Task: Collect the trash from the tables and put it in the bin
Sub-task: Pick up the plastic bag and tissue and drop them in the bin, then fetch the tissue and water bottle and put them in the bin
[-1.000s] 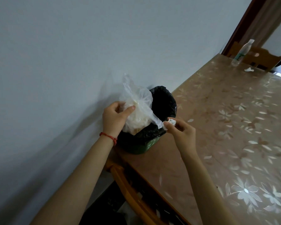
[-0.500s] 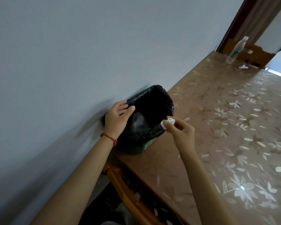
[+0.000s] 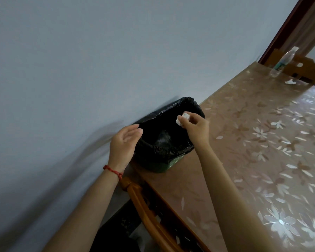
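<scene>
Right hand (image 3: 196,128) pinched a small crumpled white tissue (image 3: 182,119) in its fingertips, held over the open mouth of the bin (image 3: 164,160), a green bin lined with a black bag (image 3: 173,151), standing on the table (image 3: 244,142) against the wall (image 3: 80,70). Left hand (image 3: 125,142) was open and empty, fingers loosely spread, just beside the bin's near-left rim; a red string bracelet (image 3: 113,170) sat on that wrist. At the table's far end stood a clear plastic bottle (image 3: 282,63) with a white scrap (image 3: 289,81) near it, well apart from the bin; a wooden chair back (image 3: 153,220) showed below the table edge.
</scene>
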Available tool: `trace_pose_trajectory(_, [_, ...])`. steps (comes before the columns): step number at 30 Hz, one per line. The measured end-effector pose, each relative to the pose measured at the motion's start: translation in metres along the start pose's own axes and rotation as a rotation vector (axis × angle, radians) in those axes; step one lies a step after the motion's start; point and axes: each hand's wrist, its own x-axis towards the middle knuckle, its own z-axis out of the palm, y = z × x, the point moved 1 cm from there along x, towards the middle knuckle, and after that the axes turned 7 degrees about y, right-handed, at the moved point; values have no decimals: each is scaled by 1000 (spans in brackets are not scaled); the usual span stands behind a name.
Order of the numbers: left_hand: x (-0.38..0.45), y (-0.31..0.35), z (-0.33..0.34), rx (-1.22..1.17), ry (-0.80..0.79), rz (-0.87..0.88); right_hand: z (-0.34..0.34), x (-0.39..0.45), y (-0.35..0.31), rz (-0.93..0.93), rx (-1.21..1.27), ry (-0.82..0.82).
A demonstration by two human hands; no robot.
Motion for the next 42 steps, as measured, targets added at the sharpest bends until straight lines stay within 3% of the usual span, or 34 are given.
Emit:
trace_pose_trajectory(7, [-5, 7, 0, 8, -17, 17, -11, -12, -2, 6, -4, 37])
trace_pose_trajectory(14, [-16, 19, 29, 61, -180, 129, -52, -47, 5, -52, -144, 156])
trace_pose_trajectory(19, [-36, 26, 67, 250, -368, 375, -97, -85, 22, -160, -479, 270])
trace_pose_trajectory(26, [-76, 17, 128, 577, -662, 861, -164, -151, 45, -17, -784, 438])
trace_pose_trajectory(29, [-101, 9, 151, 716, -770, 979, -193, -182, 52, 46, -876, 495])
trace_pose_trajectory(42, [-286, 13, 233, 622, -1186, 1313, -316, -355, 76, 361, -1027, 827])
